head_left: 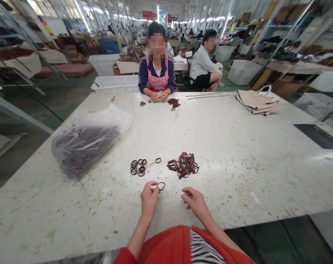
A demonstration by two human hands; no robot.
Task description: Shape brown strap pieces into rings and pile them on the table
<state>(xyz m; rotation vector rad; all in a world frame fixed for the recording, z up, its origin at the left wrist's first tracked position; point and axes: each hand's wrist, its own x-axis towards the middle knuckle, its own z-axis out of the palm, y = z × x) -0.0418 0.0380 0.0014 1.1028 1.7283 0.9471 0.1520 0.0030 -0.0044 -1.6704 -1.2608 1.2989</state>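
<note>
Brown ring (161,186) sat pinched in the left hand (149,198) just above the scuffed white desk (238,146), near the pile of brown loops (183,165). Right hand (194,201) hovered beside it, fingers curled, holding nothing visible, in a bright workshop.

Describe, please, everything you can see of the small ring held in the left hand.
The ring is small, dark brown and round, a thin closed loop with an open middle; its material cannot be told. The fingertips of the left hand pinch its left edge, holding it just over the white table, below the pile of rings.
</note>
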